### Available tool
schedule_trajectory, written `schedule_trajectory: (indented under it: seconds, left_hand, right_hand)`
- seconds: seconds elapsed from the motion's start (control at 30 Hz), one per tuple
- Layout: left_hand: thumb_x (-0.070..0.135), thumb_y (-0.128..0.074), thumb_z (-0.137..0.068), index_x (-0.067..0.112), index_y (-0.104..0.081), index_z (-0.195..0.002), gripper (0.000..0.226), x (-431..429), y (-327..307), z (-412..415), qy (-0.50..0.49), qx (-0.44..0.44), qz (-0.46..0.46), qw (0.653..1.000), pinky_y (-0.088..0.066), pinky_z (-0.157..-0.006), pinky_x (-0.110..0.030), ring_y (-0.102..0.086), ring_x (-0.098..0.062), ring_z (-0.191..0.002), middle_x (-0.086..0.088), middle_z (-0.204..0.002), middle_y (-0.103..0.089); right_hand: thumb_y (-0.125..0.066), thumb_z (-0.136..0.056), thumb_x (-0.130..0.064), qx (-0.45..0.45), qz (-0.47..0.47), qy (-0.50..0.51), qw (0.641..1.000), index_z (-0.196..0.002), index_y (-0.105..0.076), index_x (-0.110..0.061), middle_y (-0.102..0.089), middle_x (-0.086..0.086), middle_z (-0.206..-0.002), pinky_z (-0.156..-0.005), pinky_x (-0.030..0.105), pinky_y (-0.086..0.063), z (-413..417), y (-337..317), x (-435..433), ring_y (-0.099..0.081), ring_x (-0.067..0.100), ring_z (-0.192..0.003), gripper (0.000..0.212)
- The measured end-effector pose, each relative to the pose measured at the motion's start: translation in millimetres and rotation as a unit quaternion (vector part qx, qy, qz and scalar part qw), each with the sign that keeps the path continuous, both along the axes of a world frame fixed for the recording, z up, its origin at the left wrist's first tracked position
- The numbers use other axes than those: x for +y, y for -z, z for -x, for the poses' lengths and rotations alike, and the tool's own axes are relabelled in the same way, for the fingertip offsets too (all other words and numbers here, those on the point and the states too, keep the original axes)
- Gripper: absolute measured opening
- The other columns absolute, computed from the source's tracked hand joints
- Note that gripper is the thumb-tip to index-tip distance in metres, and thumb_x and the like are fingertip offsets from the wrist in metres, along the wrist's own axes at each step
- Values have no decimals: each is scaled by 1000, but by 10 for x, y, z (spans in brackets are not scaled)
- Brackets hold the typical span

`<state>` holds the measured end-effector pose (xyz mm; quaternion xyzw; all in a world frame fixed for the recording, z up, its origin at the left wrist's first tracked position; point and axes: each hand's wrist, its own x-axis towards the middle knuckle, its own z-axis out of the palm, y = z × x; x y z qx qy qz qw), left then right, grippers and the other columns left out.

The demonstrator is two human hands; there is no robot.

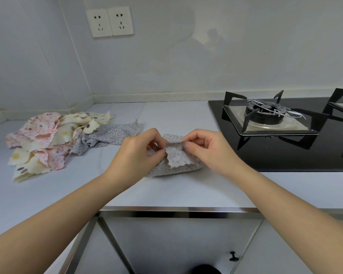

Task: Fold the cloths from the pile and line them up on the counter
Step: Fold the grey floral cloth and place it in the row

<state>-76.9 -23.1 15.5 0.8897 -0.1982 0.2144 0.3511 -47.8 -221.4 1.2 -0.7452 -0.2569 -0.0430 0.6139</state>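
1. The left hand (139, 153) is pinching the upper edge of a grey dotted cloth (176, 159). The thumb and the curled fingers are closing on the fabric at the left end of a raised flap.
2. The right hand (206, 149) is pinching the same edge at its right end. The thumb and forefinger are pressing together on the fabric, and the other fingers are curling in behind them.
3. The grey dotted cloth is lying on the counter (186, 190) directly in front of the person, between the pile and the hob. Its lower part is resting flat, while both hands are holding the flap up (the paler side with the zigzag border is facing the camera).
4. The pile (48, 143) of crumpled pink, cream and grey cloths is sitting on the left part of the counter, apart from the hands. One grey cloth (115, 133) is spreading out from its right side towards the left hand.
5. A black gas hob (285, 151) with a dark pan support is sitting in the counter to the right, near the right hand but not touching it.
6. Two wall sockets (109, 21) are showing on the wall behind, and a cabinet door with a dark knob (234, 256) is showing below the counter edge.
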Motion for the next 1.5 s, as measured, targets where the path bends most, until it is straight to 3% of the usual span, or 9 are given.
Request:
schedule_trajectory:
  seconds: [0.23,0.33,0.47,0.7,0.93,1.13,1.27,1.4,1.5]
  left_hand:
    - [5,-65,-77,18,-56,-74,16,-103,-75,-30,-43,42,15,998,-46,-64,-23,-55,-7,-68,9,-72,-62]
    - [4,-63,-75,20,-54,-69,19,-140,-99,-74,-62,57,39,996,-39,-58,-13,-54,-1,-63,10,-77,-64]
    - [3,-60,-73,22,-49,-70,22,-142,-163,-27,18,-54,-5,998,-40,-73,-17,-52,-5,-88,14,-91,-64]
    - [31,-46,-78,28,-67,-89,24,-116,-97,-149,33,-132,-143,980,-27,-73,-23,-45,-2,-76,15,-76,-59]
    - [47,-41,-85,34,-46,-65,24,-130,-60,-192,-20,-108,-110,988,-23,-75,-32,-44,-5,-68,12,-65,-48]
    - [33,-52,-76,24,-46,-55,24,-166,-61,-206,-47,-65,-60,995,-29,-85,-28,-54,-9,-79,10,-83,-61]
    - [28,-54,-71,12,-41,-52,28,-208,-61,-244,-90,-55,-50,993,-31,-66,-28,-42,-14,-58,-2,-51,-45]
    - [24,-58,-74,11,-39,-53,31,-238,-79,-249,-99,-52,-36,993,-27,-61,-23,-36,-18,-53,-7,-50,-42]
    - [24,-60,-76,10,-41,-53,33,-240,-93,-263,-96,-48,-31,994,-26,-60,-24,-37,-20,-51,-11,-51,-46]
  right_hand:
    - [-61,-91,-5,10,0,22,1000,-79,-65,-18,-65,-9,-64,-56,15,-43,-3,-3,33,-56,1,-55,18]
    - [-61,-91,-8,14,-10,41,999,-79,-66,-19,-65,-4,-67,-61,32,-46,-12,3,30,-57,14,-63,17]
    - [-60,-92,-8,32,-27,53,998,-78,-65,-16,-61,5,-64,-63,40,-41,-36,-12,32,-49,24,-62,17]
    - [-59,-92,-7,44,-37,54,997,-79,-66,-16,-60,19,-71,-64,38,-38,-26,-60,50,-47,24,-65,17]
    - [-61,-91,-10,46,-37,67,996,-78,-66,-20,-62,13,-70,-64,34,-40,-8,-57,58,-49,21,-66,17]
    - [-59,-92,-5,56,-60,73,994,-78,-62,-15,-53,9,-65,-54,21,-42,9,-74,59,-45,15,-59,17]
    - [-57,-93,-4,62,-63,62,994,-77,-62,-16,-56,-3,-58,-55,19,-44,14,-59,64,-48,8,-54,20]
    - [-57,-93,-12,26,-37,38,998,-79,-64,-19,-57,-6,-65,-62,25,-42,15,-54,38,-49,13,-65,18]
    - [-62,-89,-12,17,-43,2,999,-85,-63,-20,-64,-16,-67,-63,13,-43,13,-51,22,-56,-2,-63,9]
